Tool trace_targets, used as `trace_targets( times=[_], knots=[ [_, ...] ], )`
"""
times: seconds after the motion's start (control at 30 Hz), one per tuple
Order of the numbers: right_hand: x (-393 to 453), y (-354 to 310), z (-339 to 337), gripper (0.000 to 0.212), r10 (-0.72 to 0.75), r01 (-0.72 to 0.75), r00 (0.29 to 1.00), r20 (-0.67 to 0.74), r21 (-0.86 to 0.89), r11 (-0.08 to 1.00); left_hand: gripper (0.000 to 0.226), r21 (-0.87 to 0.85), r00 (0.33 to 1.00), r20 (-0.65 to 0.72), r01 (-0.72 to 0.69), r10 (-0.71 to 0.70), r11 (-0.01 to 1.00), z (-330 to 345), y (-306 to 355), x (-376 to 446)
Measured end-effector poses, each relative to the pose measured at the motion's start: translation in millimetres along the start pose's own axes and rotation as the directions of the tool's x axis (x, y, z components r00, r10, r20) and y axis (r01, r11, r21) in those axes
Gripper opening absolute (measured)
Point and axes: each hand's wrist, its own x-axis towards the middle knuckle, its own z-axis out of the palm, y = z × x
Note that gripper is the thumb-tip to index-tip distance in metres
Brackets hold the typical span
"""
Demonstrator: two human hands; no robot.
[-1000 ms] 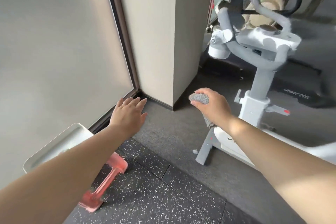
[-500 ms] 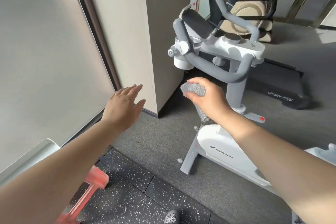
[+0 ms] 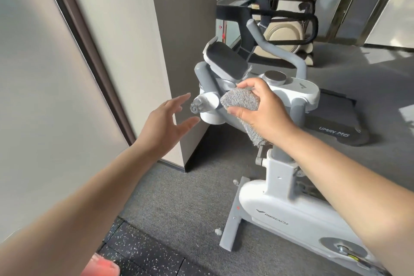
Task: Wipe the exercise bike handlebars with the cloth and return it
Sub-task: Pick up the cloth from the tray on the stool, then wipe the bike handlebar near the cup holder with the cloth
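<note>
A white and grey exercise bike (image 3: 291, 215) stands on the carpet at right. Its grey handlebars (image 3: 207, 79) curve around a white console with a dark tablet holder (image 3: 226, 60). My right hand (image 3: 262, 110) is shut on a grey fuzzy cloth (image 3: 239, 102), pressed against the near left handlebar just below the console. A tail of the cloth hangs under my wrist. My left hand (image 3: 165, 123) hovers open, fingers spread, a little left of the handlebar's end knob (image 3: 196, 107), not touching it.
A beige pillar (image 3: 179, 63) stands just left of the bike. A black treadmill (image 3: 336, 125) and another machine (image 3: 284, 29) are behind. A red object (image 3: 103, 265) lies on the speckled mat at bottom left.
Both hands rose toward the handlebars as my view came closer. The cloth now touches the left bar; half a second ago it was held below it. The left hand moved right toward the knob.
</note>
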Motion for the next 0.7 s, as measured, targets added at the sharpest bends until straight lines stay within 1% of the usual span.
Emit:
trace_targets(
  times=[0.07, 0.17, 0.2, 0.23, 0.3, 0.33, 0.4, 0.5, 0.57, 0.63, 0.7],
  knots=[
    [8, 5, -1, 0.047, -0.007, 0.007, 1.0, 0.004, 0.001, 1.0, 0.055, -0.003, 1.0, -0.005, 0.004, -0.004, 1.0, 1, 6, 5],
    [31, 10, -7, 0.047, -0.047, 0.047, 0.998, 0.031, -0.003, 0.999, 0.03, 0.059, 0.998, -0.036, -0.057, 0.059, 0.997, 4, 14, 17],
    [40, 9, -9, 0.045, -0.068, 0.068, 0.996, 0.053, 0.006, 0.998, 0.021, 0.06, 0.996, -0.054, -0.063, 0.066, 0.996, 5, 16, 21],
    [50, 8, -10, 0.043, -0.091, 0.089, 0.993, 0.078, 0.023, 0.996, 0.018, 0.049, 0.997, -0.06, -0.049, 0.052, 0.998, 5, 18, 25],
    [69, 3, -11, 0.034, -0.144, 0.134, 0.98, 0.135, 0.079, 0.988, 0.026, 0.043, 0.997, -0.07, -0.008, 0.011, 0.999, 5, 19, 31],
    [80, -1, -10, 0.03, -0.176, 0.16, 0.972, 0.156, 0.105, 0.981, 0.025, 0.052, 0.997, -0.077, 0.019, -0.015, 0.998, 6, 20, 33],
    [98, -9, -4, 0.025, -0.225, 0.204, 0.959, 0.172, 0.133, 0.97, 0.013, 0.085, 0.993, -0.103, 0.073, -0.064, 0.994, 9, 23, 34],
    [120, -17, 6, 0.017, -0.268, 0.249, 0.943, 0.195, 0.116, 0.962, 0.017, 0.14, 0.98, -0.171, 0.125, -0.101, 0.982, 14, 30, 35],
    [125, -11, 10, 0.016, -0.301, 0.282, 0.931, 0.209, 0.115, 0.953, 0.018, 0.157, 0.969, -0.208, 0.166, -0.132, 0.974, 16, 34, 34],
    [121, 3, 11, 0.016, -0.34, 0.309, 0.913, 0.227, 0.16, 0.937, 0.02, 0.176, 0.956, -0.245, 0.207, -0.161, 0.962, 21, 39, 34],
    [111, 18, 9, 0.016, -0.387, 0.342, 0.881, 0.271, 0.2, 0.918, 0.024, 0.227, 0.942, -0.294, 0.231, -0.16, 0.946, 25, 44, 33]
  ],
)
